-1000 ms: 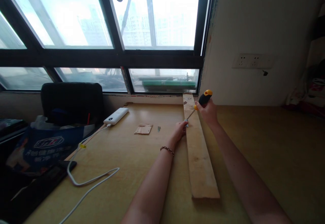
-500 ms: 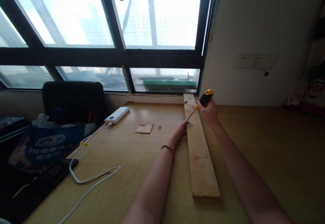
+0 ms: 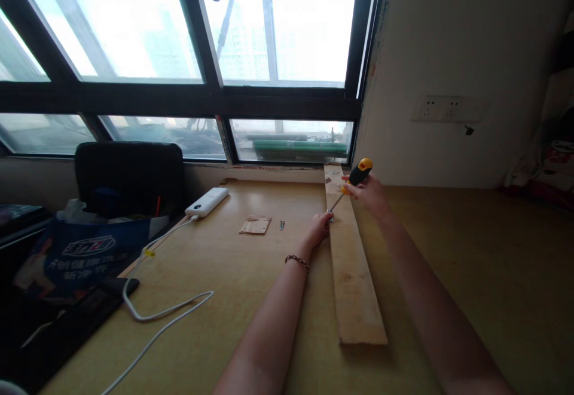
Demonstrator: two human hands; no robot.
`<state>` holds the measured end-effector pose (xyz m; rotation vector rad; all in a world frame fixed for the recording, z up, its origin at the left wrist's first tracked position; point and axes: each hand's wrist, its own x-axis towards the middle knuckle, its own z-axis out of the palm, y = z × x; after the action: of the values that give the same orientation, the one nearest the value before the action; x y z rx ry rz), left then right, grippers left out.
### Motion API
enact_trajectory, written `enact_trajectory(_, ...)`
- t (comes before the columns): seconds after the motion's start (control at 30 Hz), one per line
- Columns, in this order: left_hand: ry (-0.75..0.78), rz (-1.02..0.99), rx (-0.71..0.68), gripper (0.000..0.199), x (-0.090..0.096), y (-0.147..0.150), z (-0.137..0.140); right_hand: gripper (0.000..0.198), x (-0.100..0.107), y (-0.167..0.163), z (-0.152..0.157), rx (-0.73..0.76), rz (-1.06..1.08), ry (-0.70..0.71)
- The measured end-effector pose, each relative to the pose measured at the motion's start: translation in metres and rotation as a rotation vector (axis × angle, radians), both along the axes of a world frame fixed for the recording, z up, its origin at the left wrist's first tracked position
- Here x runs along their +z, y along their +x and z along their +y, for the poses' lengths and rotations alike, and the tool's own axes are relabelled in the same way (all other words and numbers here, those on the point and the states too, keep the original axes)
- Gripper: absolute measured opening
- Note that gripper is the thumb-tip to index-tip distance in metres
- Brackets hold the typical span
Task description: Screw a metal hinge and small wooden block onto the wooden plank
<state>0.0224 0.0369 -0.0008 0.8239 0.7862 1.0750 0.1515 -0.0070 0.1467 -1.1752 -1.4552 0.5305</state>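
Note:
A long wooden board (image 3: 357,281) lies on the table, running from near me to the window wall. My right hand (image 3: 371,193) holds a screwdriver (image 3: 360,171) with a black and yellow handle, its shaft slanting down to the left. The tip meets a small shiny metal piece (image 3: 330,216) at the board's left edge; its exact kind is too small to make out. At that same edge my left hand (image 3: 319,227) is closed, fingertips pressing the metal piece against the board. A braided bracelet (image 3: 296,262) circles the left wrist.
Left of the board lie a small thin wooden piece (image 3: 255,224) and a few screws (image 3: 282,225). Farther left are a white power bank (image 3: 207,202) and its white cable (image 3: 168,317). A black chair (image 3: 129,168) and a blue bag (image 3: 89,251) stand beyond the table's left edge.
My right hand has shifted its fingers on the screwdriver, and the handle has tipped slightly left and down. The left hand and metal piece stay in place.

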Motion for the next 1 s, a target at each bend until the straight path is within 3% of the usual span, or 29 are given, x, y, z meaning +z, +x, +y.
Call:
enact_trajectory(0.07,-0.005,0.010,0.003,0.011,0.001,0.000,-0.001,0.040,0.004,0.002,-0.001,0.135,0.099,-0.055)
enact_trajectory(0.13,-0.005,0.020,0.001,0.012,0.002,0.000,-0.002,0.043,0.007,0.003,-0.004,0.147,0.117,-0.061)
enact_trajectory(0.3,0.003,0.035,-0.003,0.014,0.003,-0.001,-0.004,0.036,0.006,-0.002,-0.011,-0.326,-0.247,0.114)
enact_trajectory(0.37,0.001,0.021,-0.006,0.013,0.004,-0.001,-0.004,0.036,0.004,-0.005,-0.012,-0.415,-0.289,0.154)
enact_trajectory(0.43,-0.001,0.003,-0.016,0.012,0.005,-0.001,-0.005,0.037,0.002,-0.006,-0.010,-0.370,-0.193,0.106)
enact_trajectory(0.57,-0.018,-0.002,-0.017,0.010,0.008,-0.001,-0.006,0.041,0.004,-0.002,-0.006,-0.111,0.098,-0.072)
enact_trajectory(0.7,-0.034,-0.003,-0.021,0.009,0.010,-0.001,-0.007,0.034,0.009,0.002,-0.007,0.016,0.230,-0.103)
enact_trajectory(0.8,-0.042,-0.027,-0.030,0.008,0.008,-0.001,-0.005,0.030,0.011,0.002,-0.011,-0.091,0.108,-0.070)
enact_trajectory(0.93,-0.029,-0.049,-0.041,0.009,0.005,-0.002,-0.004,0.036,0.010,-0.002,-0.014,-0.362,-0.141,0.048)
enact_trajectory(1.0,-0.026,-0.053,-0.050,0.010,0.004,-0.002,-0.003,0.041,0.009,-0.003,-0.014,-0.408,-0.177,0.074)
